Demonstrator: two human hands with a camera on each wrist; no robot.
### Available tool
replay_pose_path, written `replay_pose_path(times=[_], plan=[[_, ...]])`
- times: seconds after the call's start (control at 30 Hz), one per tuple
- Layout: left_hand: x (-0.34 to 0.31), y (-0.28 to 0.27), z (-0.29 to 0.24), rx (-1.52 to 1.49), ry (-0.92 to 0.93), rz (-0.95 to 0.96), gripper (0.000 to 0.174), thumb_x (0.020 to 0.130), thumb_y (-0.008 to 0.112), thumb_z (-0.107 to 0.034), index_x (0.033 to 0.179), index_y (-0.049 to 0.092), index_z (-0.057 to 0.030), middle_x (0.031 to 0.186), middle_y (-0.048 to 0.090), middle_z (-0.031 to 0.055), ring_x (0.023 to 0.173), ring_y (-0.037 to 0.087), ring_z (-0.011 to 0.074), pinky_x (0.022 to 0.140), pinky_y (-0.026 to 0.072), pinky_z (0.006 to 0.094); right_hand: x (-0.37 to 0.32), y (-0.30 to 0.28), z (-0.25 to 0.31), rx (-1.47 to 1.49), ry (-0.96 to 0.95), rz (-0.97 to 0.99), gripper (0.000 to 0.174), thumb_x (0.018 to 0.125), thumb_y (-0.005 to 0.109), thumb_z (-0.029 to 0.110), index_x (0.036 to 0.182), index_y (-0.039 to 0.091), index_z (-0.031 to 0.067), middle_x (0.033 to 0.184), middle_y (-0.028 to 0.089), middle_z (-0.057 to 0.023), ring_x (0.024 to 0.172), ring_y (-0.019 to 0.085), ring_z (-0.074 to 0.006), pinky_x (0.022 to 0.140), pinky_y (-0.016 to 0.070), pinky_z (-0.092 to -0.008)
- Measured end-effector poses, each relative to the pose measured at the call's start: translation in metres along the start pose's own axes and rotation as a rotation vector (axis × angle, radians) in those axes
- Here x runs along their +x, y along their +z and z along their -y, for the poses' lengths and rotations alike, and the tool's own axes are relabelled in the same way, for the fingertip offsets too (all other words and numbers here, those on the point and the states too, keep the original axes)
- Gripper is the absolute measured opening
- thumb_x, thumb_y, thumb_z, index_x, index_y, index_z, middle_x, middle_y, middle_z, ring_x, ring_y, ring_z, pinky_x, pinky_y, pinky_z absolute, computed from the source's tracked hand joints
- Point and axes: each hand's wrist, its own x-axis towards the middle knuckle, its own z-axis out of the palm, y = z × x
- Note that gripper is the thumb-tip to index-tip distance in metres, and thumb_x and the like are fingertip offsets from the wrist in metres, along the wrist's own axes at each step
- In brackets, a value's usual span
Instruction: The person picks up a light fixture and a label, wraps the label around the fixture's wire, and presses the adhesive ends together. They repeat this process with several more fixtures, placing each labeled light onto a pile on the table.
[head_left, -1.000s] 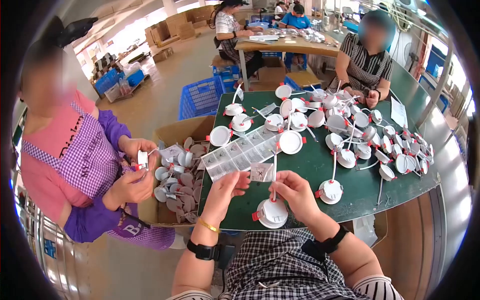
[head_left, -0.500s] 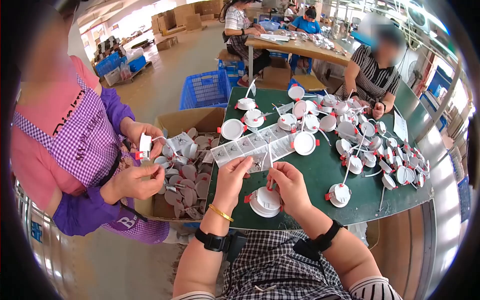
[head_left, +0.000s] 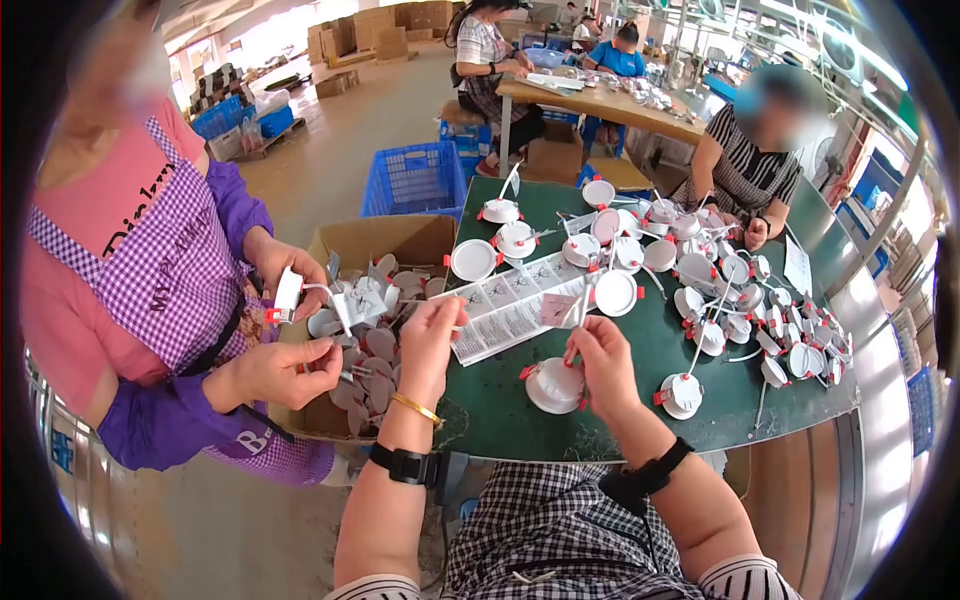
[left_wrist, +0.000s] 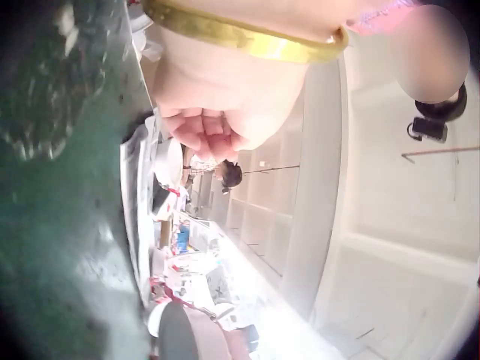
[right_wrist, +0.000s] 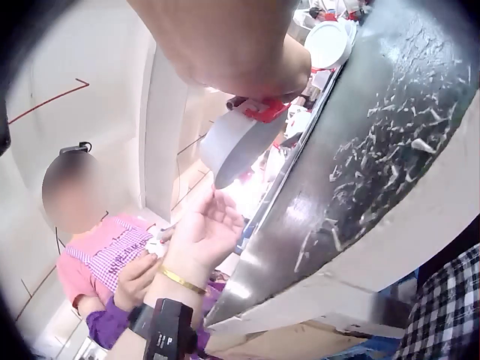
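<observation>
My right hand (head_left: 606, 366) pinches the cable of a round white downlight (head_left: 553, 386) with red clips. The lamp hangs tilted below that hand over the green table, as the right wrist view also shows. A small printed label (head_left: 558, 311) stands out like a flag from the upper part of its white cable. To the left, apart from the lamp, is my left hand (head_left: 430, 340), its fingers loosely bent with nothing between them; the left wrist view shows these fingers (left_wrist: 202, 133) too. Beyond the hands lies a sheet of printed labels (head_left: 510, 310) on the table.
Many downlights (head_left: 700, 270) are heaped on the right of the green table (head_left: 640, 435). A cardboard box (head_left: 400, 237) of lamps stands at its left edge. A person in a purple checked apron (head_left: 185, 260) holds another lamp there; someone else sits across the table.
Both hands were together at the label on the cable; my left hand has let go and moved left. My right hand has shifted right with the downlight, and the label now hangs free.
</observation>
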Motion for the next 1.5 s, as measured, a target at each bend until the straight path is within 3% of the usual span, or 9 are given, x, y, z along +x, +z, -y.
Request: replay_pose_path(times=[0.2, 0.37, 0.43, 0.57, 0.87, 1.07, 1.2, 1.33, 1.5], plan=[[-0.016, 0.036, -0.017, -0.055, -0.412, 0.366, 0.032, 0.093, 0.057, -0.037, 0.103, 0.064, -0.0073, 0.096, 0.063, 0.0006, 0.086, 0.059, 0.0096, 0.072, 0.0449, 0.0235, -0.009, 0.022, 0.009, -0.002, 0.056, 0.091, 0.011, 0.092, 0.052, 0.006, 0.099, 0.052, -0.0019, 0.08, 0.057, -0.0044, 0.066, 0.055, -0.0101, 0.062, 0.0456, -0.0234], [-0.008, 0.03, 0.002, 0.155, -0.227, 0.435, 0.029, 0.092, 0.058, -0.03, 0.11, 0.059, -0.007, 0.101, 0.063, 0.0027, 0.089, 0.06, 0.0126, 0.072, 0.046, 0.0245, -0.01, 0.023, 0.007, -0.018, 0.064, 0.117, 0.011, 0.091, 0.052, 0.006, 0.099, 0.052, -0.0023, 0.08, 0.057, -0.0043, 0.066, 0.054, -0.0099, 0.063, 0.0449, -0.023], [-0.015, 0.035, -0.005, -0.177, -0.285, 0.339, 0.023, 0.09, 0.059, -0.025, 0.103, 0.061, -0.0068, 0.094, 0.064, 0.0017, 0.084, 0.061, 0.0117, 0.071, 0.0458, 0.0238, -0.011, 0.024, 0.007, -0.042, 0.075, 0.13, 0.01, 0.091, 0.052, 0.005, 0.098, 0.053, -0.0018, 0.079, 0.057, -0.0042, 0.065, 0.054, -0.01, 0.062, 0.0445, -0.0231], [-0.011, 0.039, 0.011, 0.166, -0.017, 0.256, 0.017, 0.083, 0.062, -0.017, 0.081, 0.062, 0.0, 0.068, 0.057, -0.0016, 0.063, 0.053, 0.0047, 0.055, 0.0429, 0.0219, -0.012, 0.02, 0.0, -0.072, 0.026, 0.109, 0.009, 0.09, 0.052, 0.005, 0.097, 0.052, -0.001, 0.077, 0.056, -0.0036, 0.064, 0.053, -0.0098, 0.059, 0.0441, -0.0237], [-0.04, 0.024, -0.001, 0.318, 0.0, 0.381, 0.021, 0.089, 0.062, -0.021, 0.09, 0.064, 0.0002, 0.078, 0.063, 0.0005, 0.067, 0.056, 0.0064, 0.06, 0.047, 0.0224, -0.03, 0.002, -0.013, -0.135, -0.081, 0.165, 0.008, 0.092, 0.052, 0.004, 0.098, 0.051, -0.0006, 0.078, 0.057, -0.0033, 0.065, 0.054, -0.0083, 0.06, 0.0454, -0.0224], [0.012, -0.068, 0.002, 0.73, 0.478, -0.164, 0.013, 0.086, 0.06, -0.009, 0.096, 0.064, -0.0019, 0.087, 0.066, 0.0099, 0.079, 0.063, 0.0209, 0.071, 0.0495, 0.0308, -0.049, -0.038, -0.013, -0.033, -0.098, 0.041, 0.008, 0.092, 0.05, 0.003, 0.099, 0.049, -0.0003, 0.08, 0.055, -0.005, 0.066, 0.053, -0.0098, 0.061, 0.0453, -0.0228], [0.064, -0.11, 0.042, 1.304, 0.845, 0.022, 0.021, 0.079, 0.057, -0.003, 0.099, 0.063, -0.0046, 0.096, 0.065, 0.0125, 0.092, 0.06, 0.0322, 0.086, 0.0459, 0.0411, -0.052, -0.042, -0.019, -0.037, -0.107, 0.011, 0.009, 0.094, 0.049, 0.004, 0.101, 0.048, -0.0005, 0.08, 0.055, -0.0047, 0.066, 0.053, -0.0097, 0.062, 0.0447, -0.0221], [0.112, -0.128, 0.073, 1.093, 0.635, -0.025, 0.018, 0.081, 0.052, -0.009, 0.095, 0.064, -0.0071, 0.097, 0.064, 0.0116, 0.095, 0.059, 0.031, 0.085, 0.0461, 0.0417, -0.06, -0.042, -0.019, -0.03, -0.07, 0.008, 0.008, 0.094, 0.048, 0.004, 0.101, 0.047, 0.0002, 0.08, 0.055, -0.0044, 0.067, 0.053, -0.0093, 0.062, 0.0443, -0.0214], [0.138, -0.121, 0.076, 1.689, 0.76, 0.236, 0.019, 0.079, 0.052, -0.01, 0.09, 0.068, -0.0094, 0.091, 0.062, 0.0072, 0.092, 0.058, 0.0283, 0.079, 0.0457, 0.0397, -0.061, -0.038, -0.015, -0.076, -0.06, -0.012, 0.009, 0.094, 0.049, 0.004, 0.102, 0.048, 0.0006, 0.08, 0.055, -0.0041, 0.067, 0.053, -0.0089, 0.062, 0.0442, -0.0213]])
